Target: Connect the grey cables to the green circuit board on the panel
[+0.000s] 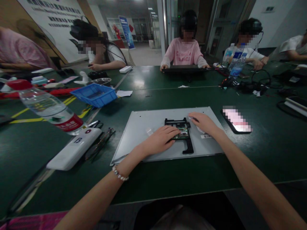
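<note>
My left hand (161,139) lies palm down with its fingers stretched over a black plastic bracket (188,145), touching the green circuit board (182,131) set in it. Bracket and board rest on a flat grey metal panel (144,121) on the table. My right hand (203,123) is at the bracket's upper right corner, its fingers curled together. A pale, thin piece (199,129) shows beneath that hand; what the fingertips hold is hidden. A small clear scrap (149,131) lies on the panel left of the bracket.
Left of the panel are a white power bank (74,150), eyeglasses (99,143), a tilted water bottle (51,110) and a blue bin (96,95). A phone (236,119) lies to the right. Across the green table (163,179), a person (183,52) holds a dark panel (187,69).
</note>
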